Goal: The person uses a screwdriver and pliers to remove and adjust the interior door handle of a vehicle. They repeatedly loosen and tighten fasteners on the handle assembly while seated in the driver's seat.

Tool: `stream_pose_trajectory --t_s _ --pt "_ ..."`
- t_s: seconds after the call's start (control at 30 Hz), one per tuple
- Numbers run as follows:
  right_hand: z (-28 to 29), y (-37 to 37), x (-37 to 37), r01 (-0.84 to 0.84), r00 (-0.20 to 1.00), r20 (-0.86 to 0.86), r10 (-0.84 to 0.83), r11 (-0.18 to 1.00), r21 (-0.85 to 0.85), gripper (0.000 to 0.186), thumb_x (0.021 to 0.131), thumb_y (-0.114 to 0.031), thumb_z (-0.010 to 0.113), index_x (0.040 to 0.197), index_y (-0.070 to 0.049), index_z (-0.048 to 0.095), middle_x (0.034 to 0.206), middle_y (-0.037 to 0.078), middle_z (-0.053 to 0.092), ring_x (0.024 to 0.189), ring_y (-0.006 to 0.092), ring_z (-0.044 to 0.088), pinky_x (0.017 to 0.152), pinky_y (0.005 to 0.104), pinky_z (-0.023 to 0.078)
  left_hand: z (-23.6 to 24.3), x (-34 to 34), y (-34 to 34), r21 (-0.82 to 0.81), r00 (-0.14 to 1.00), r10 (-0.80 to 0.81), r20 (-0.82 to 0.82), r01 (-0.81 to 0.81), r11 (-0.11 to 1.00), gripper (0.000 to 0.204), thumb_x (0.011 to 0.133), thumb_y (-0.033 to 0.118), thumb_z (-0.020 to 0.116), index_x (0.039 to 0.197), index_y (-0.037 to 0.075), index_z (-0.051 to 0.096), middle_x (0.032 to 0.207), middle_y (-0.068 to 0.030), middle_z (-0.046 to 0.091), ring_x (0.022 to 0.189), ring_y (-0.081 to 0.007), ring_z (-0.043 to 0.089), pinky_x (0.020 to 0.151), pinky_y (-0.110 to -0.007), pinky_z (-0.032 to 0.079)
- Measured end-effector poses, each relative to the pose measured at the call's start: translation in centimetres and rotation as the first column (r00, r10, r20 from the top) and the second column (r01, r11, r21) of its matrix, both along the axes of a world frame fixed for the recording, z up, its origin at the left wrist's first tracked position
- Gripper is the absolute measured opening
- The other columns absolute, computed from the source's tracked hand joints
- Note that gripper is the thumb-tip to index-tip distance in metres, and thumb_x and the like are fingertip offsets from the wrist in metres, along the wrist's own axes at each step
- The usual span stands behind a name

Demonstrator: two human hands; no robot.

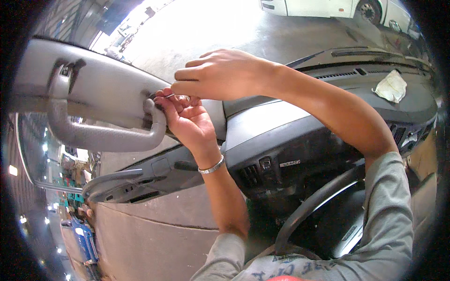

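A grey grab handle (108, 138) is fixed to the light grey pillar trim (103, 79) at the upper left. My left hand (187, 119), wearing a silver wristband, is at the handle's near end, palm up, with curled fingers around something small and mostly hidden. Just above it, my right hand (218, 75) is closed on a thin metal piece (170, 95), perhaps a small tool, at the handle's mounting. What the thin piece touches is too small to make out.
A black dashboard (295, 140) with a crumpled pale cloth or paper (391, 86) on top crosses the right side. A steering wheel (311, 203) is below my right arm. An open door (140, 187) is at the left. Outside are a white vehicle (304, 7) and a blue object (85, 239).
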State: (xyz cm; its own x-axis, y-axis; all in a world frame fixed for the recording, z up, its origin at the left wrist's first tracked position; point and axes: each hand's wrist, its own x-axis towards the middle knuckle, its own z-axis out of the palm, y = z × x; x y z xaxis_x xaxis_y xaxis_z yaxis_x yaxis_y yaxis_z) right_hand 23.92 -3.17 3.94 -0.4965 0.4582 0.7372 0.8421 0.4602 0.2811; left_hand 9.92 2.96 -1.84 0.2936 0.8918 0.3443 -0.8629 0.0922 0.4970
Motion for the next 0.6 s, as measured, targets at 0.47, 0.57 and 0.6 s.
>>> stream_pose_trajectory --t_s 0.47,0.57,0.6 --pt "0.2 0.1 -2.2 0.057 0.994 -0.100 -0.046 0.993 0.105 0.017 0.080 -0.015 0.070 0.092 -0.009 0.059 0.072 0.001 0.059 0.071 0.0184 0.063 0.058 0.0333 0.053 0.4 0.1 -0.5 0.049 0.984 -0.060 0.165 0.053 0.997 0.020 0.103 0.030 0.061 0.112 0.013 0.063 0.106 0.0038 0.065 0.093 -0.0062 0.055 0.092 -0.028 0.047" --pt "-0.1 0.1 -3.5 0.019 0.941 -0.338 -0.023 1.000 -0.014 0.012 0.082 -0.010 0.067 0.088 -0.008 0.057 0.075 0.006 0.065 0.071 0.0240 0.067 0.056 0.0371 0.053 0.1 0.4 -0.2 0.073 0.995 -0.024 0.094 0.018 0.997 0.025 0.103 0.037 0.059 0.118 0.017 0.061 0.112 0.0100 0.065 0.110 -0.0068 0.057 0.106 -0.034 0.043" --pt "0.0 0.1 -3.8 0.041 0.933 -0.356 -0.048 0.999 -0.028 0.010 0.084 -0.009 0.066 0.089 -0.007 0.057 0.074 0.008 0.065 0.071 0.0261 0.067 0.056 0.0384 0.053 0.0 0.4 0.0 0.081 0.995 -0.026 0.093 0.019 0.997 0.025 0.103 0.037 0.058 0.118 0.017 0.061 0.112 0.0100 0.065 0.110 -0.0072 0.057 0.107 -0.034 0.042"
